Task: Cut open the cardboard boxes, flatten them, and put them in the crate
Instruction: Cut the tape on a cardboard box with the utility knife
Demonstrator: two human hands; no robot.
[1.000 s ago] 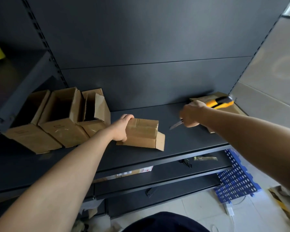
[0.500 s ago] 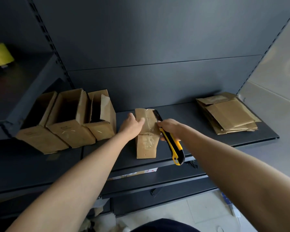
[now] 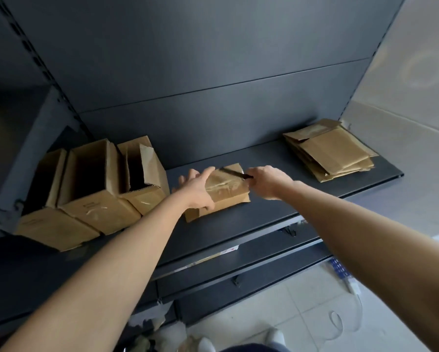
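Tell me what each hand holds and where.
Left hand grips the taped cardboard box at its left end; right hand holds the utility knife by its handle, blade on the box's top.

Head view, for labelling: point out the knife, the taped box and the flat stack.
knife (image 3: 236, 173), head view, its blade
taped box (image 3: 227, 190), head view, taped top face
flat stack (image 3: 337, 148), head view, top sheet

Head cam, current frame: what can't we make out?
Head view only.
Knife: blade shows; the right hand hides the handle in its grip.
Taped box: the left hand covers its left end; whether the tape is cut, unclear.
Blue perforated piece: mostly behind the lower shelf; crate or not, cannot tell.
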